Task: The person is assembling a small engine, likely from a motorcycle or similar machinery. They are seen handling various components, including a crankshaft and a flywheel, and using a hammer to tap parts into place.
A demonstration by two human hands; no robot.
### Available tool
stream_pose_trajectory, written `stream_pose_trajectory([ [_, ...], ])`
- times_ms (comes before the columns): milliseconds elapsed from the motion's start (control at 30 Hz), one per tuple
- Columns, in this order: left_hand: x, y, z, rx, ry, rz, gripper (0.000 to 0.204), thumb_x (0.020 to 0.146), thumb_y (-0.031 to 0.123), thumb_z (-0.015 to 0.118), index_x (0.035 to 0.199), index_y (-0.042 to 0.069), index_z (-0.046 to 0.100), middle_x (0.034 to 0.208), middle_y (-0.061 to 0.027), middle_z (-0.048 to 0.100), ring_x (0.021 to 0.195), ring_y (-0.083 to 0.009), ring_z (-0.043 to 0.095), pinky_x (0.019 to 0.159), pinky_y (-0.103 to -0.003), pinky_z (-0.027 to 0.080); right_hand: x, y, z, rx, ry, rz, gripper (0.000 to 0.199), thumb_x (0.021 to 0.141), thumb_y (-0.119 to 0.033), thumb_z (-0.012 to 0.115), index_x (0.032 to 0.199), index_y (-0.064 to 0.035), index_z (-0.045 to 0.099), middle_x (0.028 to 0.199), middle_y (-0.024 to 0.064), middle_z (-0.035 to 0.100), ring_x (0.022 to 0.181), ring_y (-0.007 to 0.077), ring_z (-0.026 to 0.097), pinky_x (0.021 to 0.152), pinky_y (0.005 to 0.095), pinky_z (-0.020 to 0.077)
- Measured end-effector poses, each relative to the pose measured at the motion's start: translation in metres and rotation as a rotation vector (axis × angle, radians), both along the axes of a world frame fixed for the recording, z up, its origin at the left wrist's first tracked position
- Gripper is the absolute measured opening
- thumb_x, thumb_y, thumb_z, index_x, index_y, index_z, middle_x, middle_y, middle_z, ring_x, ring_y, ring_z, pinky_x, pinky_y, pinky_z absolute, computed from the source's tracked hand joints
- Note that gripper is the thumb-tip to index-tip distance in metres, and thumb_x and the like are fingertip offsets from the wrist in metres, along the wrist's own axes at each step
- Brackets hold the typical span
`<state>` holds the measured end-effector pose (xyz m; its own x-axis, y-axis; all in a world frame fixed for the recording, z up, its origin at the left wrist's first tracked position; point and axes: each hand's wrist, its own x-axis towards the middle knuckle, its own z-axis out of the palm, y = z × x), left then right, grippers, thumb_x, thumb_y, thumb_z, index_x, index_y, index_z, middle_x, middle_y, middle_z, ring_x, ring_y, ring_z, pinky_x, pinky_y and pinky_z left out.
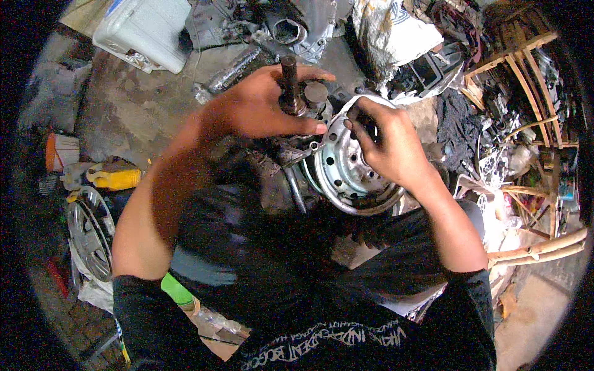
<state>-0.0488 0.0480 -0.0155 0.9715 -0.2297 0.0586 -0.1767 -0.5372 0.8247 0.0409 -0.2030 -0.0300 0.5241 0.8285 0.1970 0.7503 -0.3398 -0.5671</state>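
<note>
My left hand [260, 102] is around a greasy metal machine part [300, 139], thumb and forefinger stretched along either side. A dark upright shaft [289, 80] rises between them; the other fingers are mostly hidden. Beside the shaft is a short round metal stub [316, 93]. To the right, my right hand [396, 142] hangs over a silvery steel wheel rim [335, 162] with round holes, its fingers curled in toward the thumb. Whatever may be between those fingertips is too small to tell. The machine part sits against the rim's left edge, in front of my knees.
Metal castings [297, 31] lie beyond my hands, with a pale plastic box [145, 31] at far left. A white sack [393, 37] stands far right, near a wooden rack [526, 80] and piled scrap. A yellow bottle [117, 179] and a wheel cover [90, 235] lie left.
</note>
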Motion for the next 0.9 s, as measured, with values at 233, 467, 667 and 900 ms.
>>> stream_pose_trajectory([
  [233, 0.004, -0.025, -0.001, 0.061, 0.017, 0.244, 0.031, 0.087, 0.027, 0.081, 0.109, 0.006, 0.075, 0.110, -0.0080, 0.075, 0.107, -0.0199, 0.068, 0.096, -0.036, 0.051, 0.007, -0.008, 0.023, 0.098, -0.077, -0.020, 0.022, 0.089, -0.014, 0.066, 0.107, -0.0021, 0.064, 0.082, 0.0273, 0.067, 0.080, 0.0483, 0.066, 0.072, 0.0565, 0.0519],
  [467, 0.005, -0.043, -0.009, -0.112, -0.071, 0.715, 0.027, 0.098, 0.029, 0.069, 0.099, 0.002, 0.074, 0.093, -0.0053, 0.077, 0.094, -0.0181, 0.070, 0.086, -0.034, 0.053, 0.013, -0.011, 0.042, 0.248, -0.027, -0.110, 0.021, 0.089, -0.015, 0.066, 0.103, 0.0003, 0.063, 0.083, 0.0283, 0.068, 0.082, 0.0489, 0.066, 0.074, 0.0562, 0.0523],
  [667, -0.001, -0.059, 0.010, -0.556, -0.087, 1.032, 0.047, 0.106, 0.043, 0.054, 0.095, 0.004, 0.077, 0.091, -0.0034, 0.075, 0.080, -0.0154, 0.065, 0.077, -0.033, 0.052, 0.015, -0.025, 0.034, 0.260, -0.026, -0.118, 0.031, 0.090, -0.013, 0.065, 0.115, 0.0052, 0.061, 0.094, 0.0314, 0.068, 0.095, 0.0492, 0.066, 0.085, 0.0543, 0.0522],
  [900, -0.015, -0.049, 0.008, -1.028, 0.081, 1.082, 0.048, 0.104, 0.049, 0.055, 0.101, 0.006, 0.075, 0.100, -0.0060, 0.074, 0.087, -0.0193, 0.067, 0.083, -0.037, 0.054, -0.013, -0.024, 0.052, 0.110, 0.377, -0.048, 0.069, 0.095, -0.025, 0.066, 0.145, 0.0128, 0.039, 0.146, 0.0331, 0.047, 0.141, 0.0376, 0.045, 0.118, 0.0405, 0.0342],
])
